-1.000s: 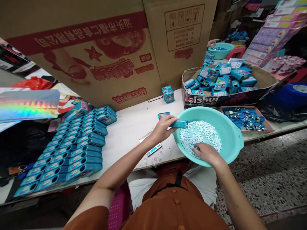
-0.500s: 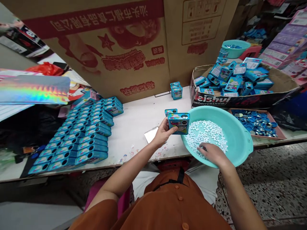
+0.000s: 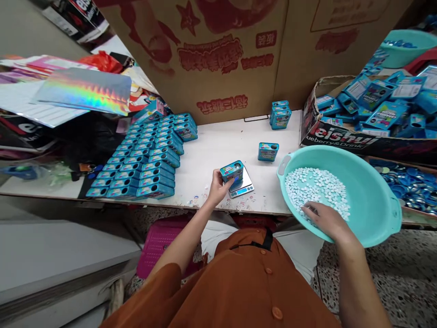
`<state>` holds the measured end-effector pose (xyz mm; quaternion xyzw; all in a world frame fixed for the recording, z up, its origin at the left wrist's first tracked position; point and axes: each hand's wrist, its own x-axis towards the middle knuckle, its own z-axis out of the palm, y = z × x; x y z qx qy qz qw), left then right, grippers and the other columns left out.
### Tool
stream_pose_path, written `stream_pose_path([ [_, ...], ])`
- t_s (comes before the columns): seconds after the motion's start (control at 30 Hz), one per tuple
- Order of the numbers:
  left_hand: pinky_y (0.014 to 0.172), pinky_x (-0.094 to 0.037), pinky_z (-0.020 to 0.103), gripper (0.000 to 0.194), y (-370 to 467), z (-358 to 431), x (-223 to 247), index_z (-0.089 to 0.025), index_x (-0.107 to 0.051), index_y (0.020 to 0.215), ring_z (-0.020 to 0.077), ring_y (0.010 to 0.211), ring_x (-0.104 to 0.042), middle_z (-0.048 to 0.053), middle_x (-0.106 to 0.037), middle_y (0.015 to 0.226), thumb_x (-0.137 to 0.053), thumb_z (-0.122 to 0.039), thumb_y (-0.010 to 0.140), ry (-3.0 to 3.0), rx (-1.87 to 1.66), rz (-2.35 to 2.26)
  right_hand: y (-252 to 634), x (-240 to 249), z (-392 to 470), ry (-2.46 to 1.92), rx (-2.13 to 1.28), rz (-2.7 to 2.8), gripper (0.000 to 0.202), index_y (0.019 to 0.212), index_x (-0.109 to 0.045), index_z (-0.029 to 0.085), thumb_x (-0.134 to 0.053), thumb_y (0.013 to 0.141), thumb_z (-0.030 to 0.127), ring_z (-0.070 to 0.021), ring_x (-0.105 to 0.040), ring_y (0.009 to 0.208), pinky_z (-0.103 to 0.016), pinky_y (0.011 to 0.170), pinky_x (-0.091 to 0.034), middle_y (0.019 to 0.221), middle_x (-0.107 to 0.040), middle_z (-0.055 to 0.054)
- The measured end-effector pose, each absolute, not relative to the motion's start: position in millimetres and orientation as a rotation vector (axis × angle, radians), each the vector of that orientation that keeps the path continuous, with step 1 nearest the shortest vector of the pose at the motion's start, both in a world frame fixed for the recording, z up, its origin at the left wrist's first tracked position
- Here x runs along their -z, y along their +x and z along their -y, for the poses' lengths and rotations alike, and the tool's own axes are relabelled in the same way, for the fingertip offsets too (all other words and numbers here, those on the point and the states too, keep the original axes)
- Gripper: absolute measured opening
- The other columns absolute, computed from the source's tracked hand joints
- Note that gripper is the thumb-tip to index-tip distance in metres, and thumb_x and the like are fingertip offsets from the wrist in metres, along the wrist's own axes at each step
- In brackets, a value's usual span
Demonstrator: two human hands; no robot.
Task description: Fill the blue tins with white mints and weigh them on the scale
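Observation:
My left hand holds a blue tin with a round hole in its top, at the left part of a small silver scale with a lit display. Whether the tin rests on the scale is unclear. My right hand reaches into a turquoise basin, its fingers at the white candies; the fingertips are partly hidden and what they hold does not show. One blue tin stands alone behind the scale, and a few more stand farther back.
Rows of blue tins stand at the left. A tall cardboard box backs the table. At the right are an open carton of blue tins and a tray of round lids. A shiny sheet lies at the far left.
My left hand has moved the tin left and down to the scale, which it partly hid before. My right hand stays at the candies. The view has shifted left.

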<state>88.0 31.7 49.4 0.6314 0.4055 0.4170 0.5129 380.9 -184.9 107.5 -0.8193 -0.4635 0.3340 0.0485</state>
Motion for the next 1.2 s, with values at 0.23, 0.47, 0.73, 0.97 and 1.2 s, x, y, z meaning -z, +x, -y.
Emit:
stream_pose_path([
  [0.23, 0.085, -0.048, 0.029, 0.046, 88, -40, -22, -0.022, -0.039, 0.102, 0.0152, 0.094, -0.059, 0.002, -0.056, 0.099, -0.07, -0.044, 0.076, 1.49, -1.0, -0.955, 383, -107, 184, -2.524, -1.068, 1.383, 0.038, 0.099, -0.064, 0.025, -0.038, 0.09, 0.051, -0.026, -0.061, 0.095, -0.031, 0.07, -0.04, 0.112, -0.068, -0.006],
  [0.47, 0.094, -0.044, 0.036, 0.045, 76, -48, -29, -0.021, -0.05, 0.106, 0.0222, 0.105, -0.057, 0.005, -0.059, 0.105, -0.073, -0.042, 0.073, 1.761, -0.884, -1.15, 384, -105, 186, -2.555, -1.021, 1.416, 0.039, 0.101, -0.065, 0.025, -0.039, 0.09, 0.052, -0.0265, -0.061, 0.094, -0.031, 0.07, -0.04, 0.111, -0.068, -0.006],
  [0.73, 0.104, -0.04, 0.042, 0.07, 60, -38, -23, -0.023, -0.047, 0.124, 0.027, 0.121, -0.049, 0.009, -0.053, 0.124, -0.081, -0.039, 0.065, 1.953, -0.909, -1.268, 385, -106, 185, -2.559, -1.027, 1.396, 0.043, 0.105, -0.067, 0.025, -0.041, 0.088, 0.054, -0.0258, -0.063, 0.091, -0.03, 0.066, -0.041, 0.109, -0.07, -0.007],
  [0.97, 0.103, -0.041, 0.042, 0.069, 47, -31, -17, -0.023, -0.048, 0.123, 0.0256, 0.119, -0.052, 0.009, -0.056, 0.122, -0.082, -0.039, 0.065, 1.923, -0.974, -1.244, 385, -105, 185, -2.57, -1.036, 1.421, 0.041, 0.106, -0.066, 0.025, -0.039, 0.09, 0.053, -0.0267, -0.062, 0.094, -0.03, 0.067, -0.04, 0.112, -0.068, -0.007],
  [1.2, 0.104, -0.04, 0.043, 0.068, 46, -30, -16, -0.023, -0.049, 0.123, 0.0263, 0.12, -0.053, 0.009, -0.057, 0.123, -0.081, -0.04, 0.066, 1.888, -0.992, -1.247, 387, -102, 186, -2.575, -1.054, 1.394, 0.041, 0.105, -0.065, 0.026, -0.04, 0.089, 0.054, -0.0266, -0.062, 0.095, -0.03, 0.068, -0.04, 0.114, -0.067, -0.007],
])
